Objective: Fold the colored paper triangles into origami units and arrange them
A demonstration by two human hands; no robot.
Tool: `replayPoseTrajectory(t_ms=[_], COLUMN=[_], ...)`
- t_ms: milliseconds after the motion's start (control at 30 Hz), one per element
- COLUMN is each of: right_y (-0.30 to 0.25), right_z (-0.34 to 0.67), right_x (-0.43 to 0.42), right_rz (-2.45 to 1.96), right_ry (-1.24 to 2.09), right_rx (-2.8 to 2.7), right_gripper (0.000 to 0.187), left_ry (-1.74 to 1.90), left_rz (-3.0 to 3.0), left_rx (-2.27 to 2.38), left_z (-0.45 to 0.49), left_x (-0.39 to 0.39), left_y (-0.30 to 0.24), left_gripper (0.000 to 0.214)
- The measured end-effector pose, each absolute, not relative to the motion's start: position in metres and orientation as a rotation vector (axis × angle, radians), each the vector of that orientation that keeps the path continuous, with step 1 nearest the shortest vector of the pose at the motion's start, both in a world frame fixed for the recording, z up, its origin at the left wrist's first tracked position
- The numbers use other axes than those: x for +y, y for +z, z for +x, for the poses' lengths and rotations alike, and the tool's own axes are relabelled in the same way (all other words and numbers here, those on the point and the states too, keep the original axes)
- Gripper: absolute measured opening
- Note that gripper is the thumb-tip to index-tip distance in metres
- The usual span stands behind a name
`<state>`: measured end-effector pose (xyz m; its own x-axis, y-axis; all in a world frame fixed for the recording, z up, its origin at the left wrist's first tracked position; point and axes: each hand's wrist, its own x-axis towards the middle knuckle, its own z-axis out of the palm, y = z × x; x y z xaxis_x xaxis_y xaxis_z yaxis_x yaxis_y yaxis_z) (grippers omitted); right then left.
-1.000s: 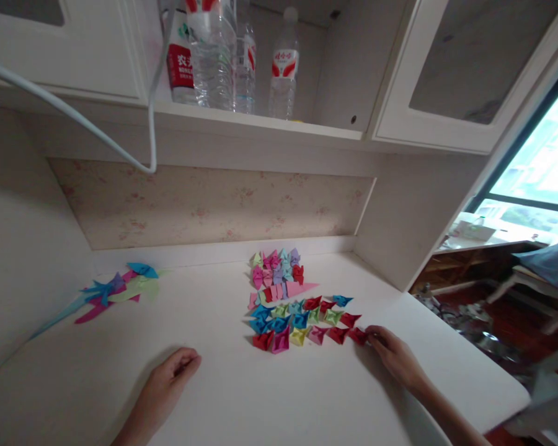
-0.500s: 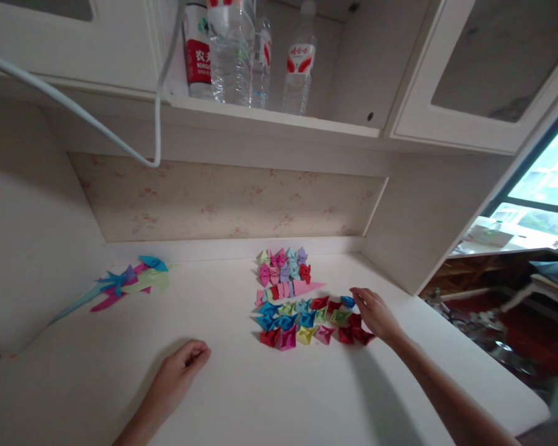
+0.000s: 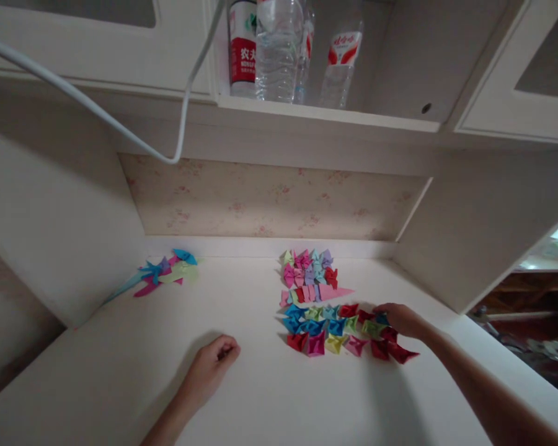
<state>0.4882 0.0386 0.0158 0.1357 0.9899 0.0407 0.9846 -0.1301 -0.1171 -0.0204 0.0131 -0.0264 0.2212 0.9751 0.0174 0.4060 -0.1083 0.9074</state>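
Rows of small origami pieces point(image 3: 335, 344) in red, pink, yellow, green and blue stand on the white desk. At the right end of the back row of this group, my right hand point(image 3: 400, 319) is closed, fingertips pinching a blue origami piece point(image 3: 381, 319), partly hidden by the fingers. Dark red origami pieces point(image 3: 402, 353) lie just below that hand. My left hand point(image 3: 216, 356) rests on the desk left of the rows, its fingers curled in a loose fist with nothing visible in them.
Behind the rows are a flat pink strip of folded papers point(image 3: 330, 292) and more small origami point(image 3: 307, 269). Colourful paper shapes point(image 3: 167, 272) lie at the back left. Overhead, a shelf point(image 3: 325, 115) holds plastic bottles point(image 3: 279, 62); a white cable point(image 3: 134, 145) hangs down.
My view has turned left, so everything sits further right. My right hand and the blue origami piece have come slightly nearer, towards the other pieces. The left hand keeps its curled pose.
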Motion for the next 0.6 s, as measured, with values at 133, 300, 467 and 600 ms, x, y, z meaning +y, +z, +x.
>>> replayPoseTrajectory(t_ms=[133,300,467,600], right_y=[0.024,0.032,0.012,-0.011], right_z=[0.478,0.395,0.258,0.181], right_x=[0.036,0.015,-0.025,-0.032], right_rz=[-2.237,-2.005,-1.534,-1.304], right_ry=[0.065,0.35,1.009,1.296], right_rx=[-1.991,-1.637,-1.578,-1.616], right_gripper=[0.044,0.033,0.029,0.018], left_ry=[0.888,0.92,0.938,0.951], left_rz=[1.649,1.643,1.648,1.653], left_rx=[1.312,1.319,1.316,1.302], left_z=[-0.02,-0.02,-0.021,-0.022], left_x=[0.012,0.012,0.01,0.009], left_y=[-0.027,-0.029,-0.028,-0.029], left_gripper=[0.023,0.021,0.019,0.019])
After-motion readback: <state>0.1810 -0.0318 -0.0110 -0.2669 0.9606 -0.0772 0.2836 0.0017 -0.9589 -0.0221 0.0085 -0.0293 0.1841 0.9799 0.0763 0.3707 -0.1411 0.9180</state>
